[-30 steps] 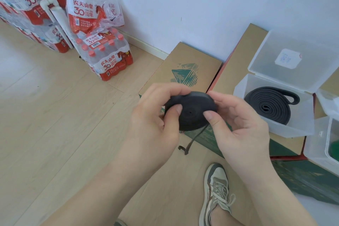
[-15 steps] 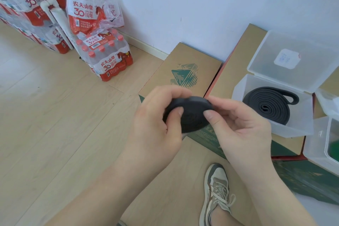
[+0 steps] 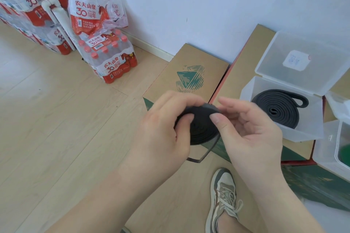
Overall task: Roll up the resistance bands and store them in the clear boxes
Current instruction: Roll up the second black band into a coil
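Starting at the left, shrink-wrapped water bottle packs (image 3: 113, 58) stand against the wall (image 3: 189, 5). Your left hand (image 3: 162, 134) grips the black band roll (image 3: 200, 125), thumb pressed on its flat face and fingers curled behind it, held above the floor (image 3: 56, 119) in front of a cardboard box (image 3: 189, 66). A loose tail (image 3: 208, 151) hangs below the roll. Your right hand (image 3: 251, 134) pinches the roll's right edge with its thumb. Further right, an open clear box (image 3: 299, 133) holds another coiled black band (image 3: 274, 109).
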A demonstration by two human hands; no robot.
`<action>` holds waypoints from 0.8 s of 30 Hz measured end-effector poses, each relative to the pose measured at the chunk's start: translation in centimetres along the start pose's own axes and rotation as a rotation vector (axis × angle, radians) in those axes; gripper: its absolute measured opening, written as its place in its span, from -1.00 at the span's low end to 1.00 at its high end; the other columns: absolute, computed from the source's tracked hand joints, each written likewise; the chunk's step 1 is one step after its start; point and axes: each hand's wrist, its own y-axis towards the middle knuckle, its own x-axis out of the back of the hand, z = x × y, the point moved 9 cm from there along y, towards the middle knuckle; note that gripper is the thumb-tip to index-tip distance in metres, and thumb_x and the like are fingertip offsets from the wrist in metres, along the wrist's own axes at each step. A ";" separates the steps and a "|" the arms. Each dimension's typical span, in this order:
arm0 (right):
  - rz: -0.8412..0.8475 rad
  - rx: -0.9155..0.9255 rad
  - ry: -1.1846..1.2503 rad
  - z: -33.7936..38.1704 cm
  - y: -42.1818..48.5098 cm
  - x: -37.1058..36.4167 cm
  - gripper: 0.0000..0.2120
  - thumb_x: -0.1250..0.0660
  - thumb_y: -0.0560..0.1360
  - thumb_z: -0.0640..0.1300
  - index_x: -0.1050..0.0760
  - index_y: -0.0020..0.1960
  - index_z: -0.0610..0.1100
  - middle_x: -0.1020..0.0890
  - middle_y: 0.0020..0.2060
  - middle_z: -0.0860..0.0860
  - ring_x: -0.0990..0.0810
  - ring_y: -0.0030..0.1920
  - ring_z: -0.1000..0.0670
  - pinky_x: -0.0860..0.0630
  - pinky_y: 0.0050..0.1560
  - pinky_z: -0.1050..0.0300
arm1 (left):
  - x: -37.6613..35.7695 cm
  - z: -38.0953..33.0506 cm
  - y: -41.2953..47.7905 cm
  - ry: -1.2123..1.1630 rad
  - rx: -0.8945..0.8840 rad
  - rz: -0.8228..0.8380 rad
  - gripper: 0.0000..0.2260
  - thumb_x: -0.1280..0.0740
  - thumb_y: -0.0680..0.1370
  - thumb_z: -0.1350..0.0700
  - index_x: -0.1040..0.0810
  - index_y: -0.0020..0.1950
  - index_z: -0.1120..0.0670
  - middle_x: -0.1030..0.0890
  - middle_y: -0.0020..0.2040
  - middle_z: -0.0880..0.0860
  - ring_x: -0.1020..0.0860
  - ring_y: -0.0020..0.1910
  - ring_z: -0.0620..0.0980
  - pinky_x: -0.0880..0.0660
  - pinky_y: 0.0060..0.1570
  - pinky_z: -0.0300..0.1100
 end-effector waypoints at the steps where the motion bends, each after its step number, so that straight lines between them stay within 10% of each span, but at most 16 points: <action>1: -0.017 -0.046 0.057 -0.3 0.0 0.2 -0.66 -0.50 0.48 -0.39 -0.67 0.09 0.01 -0.74 -0.07 0.01 -0.71 -0.02 0.04 -0.60 0.03 0.30 | 0.3 0.4 0.0 -0.054 0.058 -0.035 -0.63 -0.35 0.55 0.39 -0.58 0.18 -0.05 -0.60 0.07 -0.19 -0.58 0.14 -0.14 -0.60 0.02 -0.11; 6: 0.028 -0.054 0.060 -0.4 0.2 -0.5 -0.59 -0.41 0.53 -0.47 -0.65 0.15 0.01 -0.74 -0.01 0.04 -0.71 0.03 0.06 -0.59 0.09 0.30 | 0.7 2.2 0.0 -0.174 0.274 -0.100 -0.63 -0.34 0.59 0.31 -0.48 0.12 -0.19 -0.60 0.07 -0.24 -0.58 0.13 -0.13 -0.61 -0.01 -0.06; 15: 0.068 0.124 -0.119 0.6 -0.3 -1.0 -0.64 -0.39 0.53 -0.50 -0.69 0.14 -0.11 -0.73 -0.04 0.00 -0.70 0.04 -0.06 -0.59 0.10 0.15 | -0.6 -0.6 -0.1 0.141 -0.046 0.057 -0.70 -0.46 0.50 0.33 -0.62 0.15 0.02 -0.65 0.01 -0.14 -0.54 0.00 -0.28 -0.36 0.04 -0.54; 24: 0.070 -0.084 0.083 -0.7 0.0 -1.0 -0.59 -0.42 0.52 -0.48 -0.64 0.18 -0.03 -0.74 0.01 0.05 -0.71 0.06 0.07 -0.61 0.04 0.30 | 0.5 2.2 0.0 -0.239 0.286 -0.064 -0.69 -0.36 0.55 0.26 -0.50 0.08 -0.16 -0.61 0.03 -0.20 -0.61 0.09 -0.09 -0.63 0.03 0.02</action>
